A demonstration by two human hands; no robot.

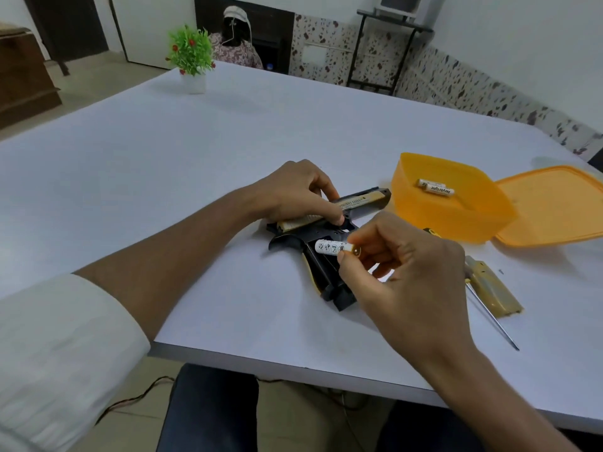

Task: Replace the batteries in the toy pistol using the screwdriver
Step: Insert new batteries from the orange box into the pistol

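A black and gold toy pistol [329,272] lies on its side on the white table [195,177], its grip pointing toward me with the battery bay open. My left hand [293,190] holds the pistol down at the slide, fingers curled over it. My right hand [404,265] pinches a white battery [329,247] by one end, just above the open grip. The gold battery cover [492,288] lies to the right, beside the screwdriver [489,316], whose handle is mostly hidden behind my right hand.
An orange plastic box [434,210] at the right holds two white batteries [435,187]; its orange lid [551,207] lies next to it. A small potted plant [192,60] stands at the table's far edge. A person sits beyond the table.
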